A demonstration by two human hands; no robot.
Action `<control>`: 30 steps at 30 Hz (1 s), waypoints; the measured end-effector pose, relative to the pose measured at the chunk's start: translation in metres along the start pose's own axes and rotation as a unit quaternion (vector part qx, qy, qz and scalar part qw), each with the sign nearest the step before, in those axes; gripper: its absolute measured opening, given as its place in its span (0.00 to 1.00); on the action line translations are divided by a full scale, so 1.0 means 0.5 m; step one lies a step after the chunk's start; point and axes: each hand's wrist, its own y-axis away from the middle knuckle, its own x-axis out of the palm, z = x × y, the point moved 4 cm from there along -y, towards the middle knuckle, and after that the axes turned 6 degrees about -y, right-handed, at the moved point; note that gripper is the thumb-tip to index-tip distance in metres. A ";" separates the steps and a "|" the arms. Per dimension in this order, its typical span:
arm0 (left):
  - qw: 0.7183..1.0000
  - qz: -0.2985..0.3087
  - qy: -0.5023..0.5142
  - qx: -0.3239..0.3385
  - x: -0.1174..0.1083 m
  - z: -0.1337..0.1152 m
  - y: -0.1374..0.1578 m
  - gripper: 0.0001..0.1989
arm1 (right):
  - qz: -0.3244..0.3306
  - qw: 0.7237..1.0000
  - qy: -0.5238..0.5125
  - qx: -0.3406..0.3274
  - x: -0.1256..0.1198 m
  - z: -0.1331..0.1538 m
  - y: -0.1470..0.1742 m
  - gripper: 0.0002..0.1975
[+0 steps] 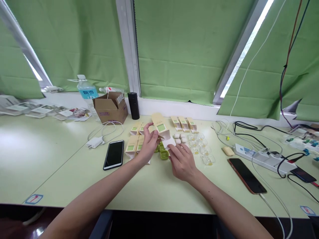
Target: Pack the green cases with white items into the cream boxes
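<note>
Above the middle of the table, my left hand (150,142) grips a small cream carton (160,125) with a green square on its front. The fingers of my right hand (183,161) pinch the white flap (169,142) at the carton's lower end. Several green cups (163,155) sit below the carton, partly hidden by my hands. Just right of it are several small white pieces (183,139), then several clear plastic covers (206,158). More cream cartons (131,145) lie to the left, some hidden behind my left arm, and three cartons (183,124) stand farther back.
At left are a phone (114,155), a white charger (95,142), a cardboard box (111,108), a water bottle (87,91) and a black cylinder (134,106). On the right, a phone (245,174) and a power strip (261,158) lie among loose cables.
</note>
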 end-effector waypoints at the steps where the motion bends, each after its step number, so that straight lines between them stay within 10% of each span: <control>1: 1.000 -0.011 0.005 -0.005 0.001 -0.005 -0.002 0.28 | -0.001 1.000 -0.012 -0.015 0.002 0.005 0.002 0.18; 6: 0.999 -0.017 -0.017 -0.025 0.001 -0.005 0.002 0.24 | -0.052 0.994 -0.093 -0.002 -0.008 -0.003 0.015 0.15; 11: 0.997 0.006 -0.079 0.002 -0.004 0.015 0.017 0.24 | -0.147 0.958 -0.190 0.156 -0.028 -0.062 0.028 0.17; 19: 0.982 0.049 -0.178 0.028 -0.007 0.036 0.045 0.18 | -0.021 0.881 -0.392 0.262 0.009 -0.085 0.035 0.25; 30: 0.983 0.150 -0.103 0.036 -0.005 0.051 0.062 0.33 | -0.030 0.810 -0.480 0.336 0.024 -0.095 0.045 0.19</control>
